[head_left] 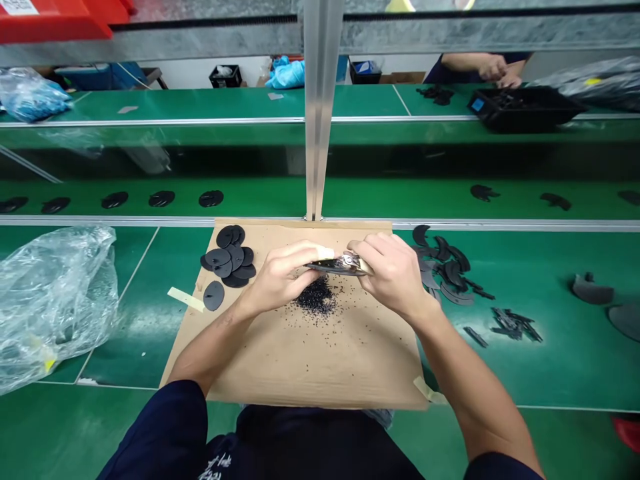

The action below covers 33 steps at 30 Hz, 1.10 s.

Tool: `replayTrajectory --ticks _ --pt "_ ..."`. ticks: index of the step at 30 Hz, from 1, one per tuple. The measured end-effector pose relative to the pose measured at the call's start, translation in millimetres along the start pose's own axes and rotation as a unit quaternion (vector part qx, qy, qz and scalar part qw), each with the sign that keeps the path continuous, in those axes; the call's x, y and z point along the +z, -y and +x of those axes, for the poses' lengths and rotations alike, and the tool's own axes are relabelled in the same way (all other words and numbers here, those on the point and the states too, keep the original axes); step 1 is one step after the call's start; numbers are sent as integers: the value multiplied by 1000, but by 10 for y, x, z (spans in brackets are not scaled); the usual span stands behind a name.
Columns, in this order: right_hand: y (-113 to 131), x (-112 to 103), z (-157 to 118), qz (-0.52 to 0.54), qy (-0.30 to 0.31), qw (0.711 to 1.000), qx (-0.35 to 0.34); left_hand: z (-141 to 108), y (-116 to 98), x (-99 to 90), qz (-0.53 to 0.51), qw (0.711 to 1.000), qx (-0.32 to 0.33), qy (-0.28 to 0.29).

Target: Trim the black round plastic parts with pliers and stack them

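Observation:
Above the cardboard sheet (320,363), my left hand (285,273) is closed on the edge of a thin black disc (323,267), seen nearly edge-on. My right hand (393,270) is closed round small nippers (349,259) with a metal pivot and pale yellowish handles. Their jaws meet the disc's right side; the exact contact point is hidden. Directly below lies a heap of tiny black clippings (316,298), with loose bits scattered around it. Left of my left hand, several black discs (233,257) overlap in a pile, and a single disc (214,295) rests nearer me.
Curved black pieces (453,273) and short black strips (515,325) lie at right. Clear plastic bags (55,300) cover the left bench. A metal post (320,113) rises behind the cardboard. More black parts sit on the green strip (265,197) beyond. Across, a co-worker's hands (500,70) are near a black bin (525,110).

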State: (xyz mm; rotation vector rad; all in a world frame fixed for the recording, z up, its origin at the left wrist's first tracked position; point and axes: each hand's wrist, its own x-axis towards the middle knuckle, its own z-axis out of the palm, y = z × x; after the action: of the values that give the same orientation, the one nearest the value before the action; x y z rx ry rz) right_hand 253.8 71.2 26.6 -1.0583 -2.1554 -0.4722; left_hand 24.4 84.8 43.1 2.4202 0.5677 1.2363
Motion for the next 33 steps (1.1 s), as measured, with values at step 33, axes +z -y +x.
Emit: replayTrajectory --ticks 33 --pt "-104 -253 23 -17 203 979 20 -36 6 -130 236 961 50 137"
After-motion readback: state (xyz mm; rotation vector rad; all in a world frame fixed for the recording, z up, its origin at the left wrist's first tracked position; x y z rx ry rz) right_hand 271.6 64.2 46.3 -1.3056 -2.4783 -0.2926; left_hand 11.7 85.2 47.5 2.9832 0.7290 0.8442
